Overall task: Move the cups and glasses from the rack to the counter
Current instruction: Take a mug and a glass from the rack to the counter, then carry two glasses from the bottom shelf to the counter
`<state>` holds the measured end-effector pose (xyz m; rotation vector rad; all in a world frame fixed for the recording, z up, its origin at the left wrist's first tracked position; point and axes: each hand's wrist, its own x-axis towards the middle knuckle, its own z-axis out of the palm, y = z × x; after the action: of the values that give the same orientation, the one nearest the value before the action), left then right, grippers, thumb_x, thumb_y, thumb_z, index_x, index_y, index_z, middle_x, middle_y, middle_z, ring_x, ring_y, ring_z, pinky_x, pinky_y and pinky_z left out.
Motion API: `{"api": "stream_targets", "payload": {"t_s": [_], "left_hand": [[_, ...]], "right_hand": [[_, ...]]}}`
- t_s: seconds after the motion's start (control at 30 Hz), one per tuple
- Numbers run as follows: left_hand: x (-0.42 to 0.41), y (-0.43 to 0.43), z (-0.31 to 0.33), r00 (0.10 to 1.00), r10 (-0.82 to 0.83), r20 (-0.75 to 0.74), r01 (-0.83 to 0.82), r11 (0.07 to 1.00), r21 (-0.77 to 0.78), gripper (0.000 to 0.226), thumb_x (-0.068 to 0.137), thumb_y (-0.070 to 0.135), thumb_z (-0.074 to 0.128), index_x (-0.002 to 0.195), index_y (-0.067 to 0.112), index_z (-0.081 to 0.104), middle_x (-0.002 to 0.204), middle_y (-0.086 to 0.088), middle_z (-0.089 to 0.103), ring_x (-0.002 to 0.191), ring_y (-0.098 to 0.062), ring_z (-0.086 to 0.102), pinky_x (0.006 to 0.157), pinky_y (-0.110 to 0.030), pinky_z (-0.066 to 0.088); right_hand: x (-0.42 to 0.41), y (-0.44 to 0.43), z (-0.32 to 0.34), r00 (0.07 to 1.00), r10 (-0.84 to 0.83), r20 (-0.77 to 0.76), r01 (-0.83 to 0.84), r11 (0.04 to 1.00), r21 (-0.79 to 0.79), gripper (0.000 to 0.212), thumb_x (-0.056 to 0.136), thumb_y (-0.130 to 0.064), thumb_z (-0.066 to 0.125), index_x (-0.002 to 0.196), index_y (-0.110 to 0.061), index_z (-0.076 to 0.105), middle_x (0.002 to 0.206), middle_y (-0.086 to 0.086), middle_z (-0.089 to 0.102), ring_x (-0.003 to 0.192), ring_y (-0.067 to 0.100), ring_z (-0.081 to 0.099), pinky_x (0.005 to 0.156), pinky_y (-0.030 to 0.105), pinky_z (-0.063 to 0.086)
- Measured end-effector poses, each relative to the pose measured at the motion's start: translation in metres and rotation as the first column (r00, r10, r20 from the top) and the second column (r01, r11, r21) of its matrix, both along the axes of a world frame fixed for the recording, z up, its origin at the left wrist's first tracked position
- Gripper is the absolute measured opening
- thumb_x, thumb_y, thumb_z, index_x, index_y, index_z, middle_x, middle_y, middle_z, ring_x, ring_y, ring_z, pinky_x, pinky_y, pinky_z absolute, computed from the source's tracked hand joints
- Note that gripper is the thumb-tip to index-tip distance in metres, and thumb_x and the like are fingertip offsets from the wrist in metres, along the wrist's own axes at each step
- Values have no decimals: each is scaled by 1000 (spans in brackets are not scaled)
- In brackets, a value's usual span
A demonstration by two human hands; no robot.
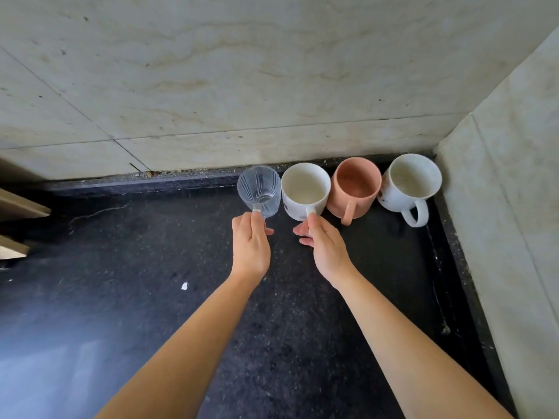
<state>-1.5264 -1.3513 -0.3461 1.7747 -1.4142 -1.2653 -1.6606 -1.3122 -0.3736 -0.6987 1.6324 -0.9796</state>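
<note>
Black speckled stone forms the counter (151,297), which meets pale marbled wall tiles (242,71) in a corner at the right. Four vessels stand in a row along the back edge, all upright with mouths open to the camera. From left to right: a clear cut-pattern drinking glass (259,187), a white ceramic mug with a dark print on its side (305,189), a salmon-pink ceramic mug (355,186), and a second white ceramic mug with dark flecks (413,182) closest to the corner. Neighbours sit just beside or touching one another.

Two bare arms reach in from the bottom. The left hand (252,244) pinches the near side of the clear glass low down, a thumb pressed against it. The right hand (325,246) is closed around the handle of the printed white mug. Both vessels appear to rest on the counter, so the hands seem to be setting them down. No rack is in view.

The glass looks thin, light and breakable, and smooth enough to slip; a full wrap around its body would be safer than a pinch. The mugs look heavier and rigid, best carried by their handles, which all point toward the person.
</note>
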Motion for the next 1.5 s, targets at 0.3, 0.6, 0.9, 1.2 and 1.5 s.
{"api": "stream_targets", "payload": {"t_s": [0.3, 0.6, 0.9, 1.2, 1.5], "left_hand": [[-1, -20, -7, 999, -48, 11, 47, 999, 22, 36, 106, 41, 30, 87, 25, 55, 114, -5, 51, 94, -17, 57, 99, -49, 48], [21, -22, 53, 950, -152, 272, 146, 988, 43, 38, 104, 43, 30, 106, 12, 53, 132, -9, 43, 117, -23, 44, 87, -35, 37], [105, 26, 202, 683, 139, 717, 325, 821, -469, 64, 101, 53, 27, 151, 15, 36, 161, -20, 22, 149, -39, 20, 115, -57, 25], [266, 154, 317, 368, 615, 697, 85, 724, -684, 65, 99, 49, 37, 153, 13, 32, 162, -23, 20, 150, -40, 16, 118, -61, 18], [422, 362, 329, 150, 769, 622, -242, 638, -731, 72, 98, 56, 31, 156, 14, 27, 164, -20, 12, 152, -39, 11, 117, -63, 19]], "right_hand": [[6, -7, 11, 999, -27, -37, 31, 994, 106, 35, 106, -48, 38, 114, -27, 65, 122, -11, 66, 109, 12, 65, 100, 41, 52], [-6, 11, 64, 836, 109, -538, -85, 994, 69, 24, 104, -43, 44, 118, -23, 49, 131, 4, 59, 108, 21, 64, 79, 30, 51], [2, 12, 209, 339, -62, -939, -368, 910, -193, 69, 101, -57, 28, 157, -18, 30, 164, 21, 23, 149, 44, 26, 119, 56, 25], [170, 1, 297, 392, -132, -911, -774, 488, -403, 75, 100, -58, 36, 162, -22, 13, 169, 19, -4, 154, 45, 5, 123, 58, 8], [388, 125, 326, 381, -24, -924, -920, 83, -382, 82, 96, -61, 43, 162, -24, 12, 169, 18, 3, 153, 45, 8, 122, 62, 13]]}}
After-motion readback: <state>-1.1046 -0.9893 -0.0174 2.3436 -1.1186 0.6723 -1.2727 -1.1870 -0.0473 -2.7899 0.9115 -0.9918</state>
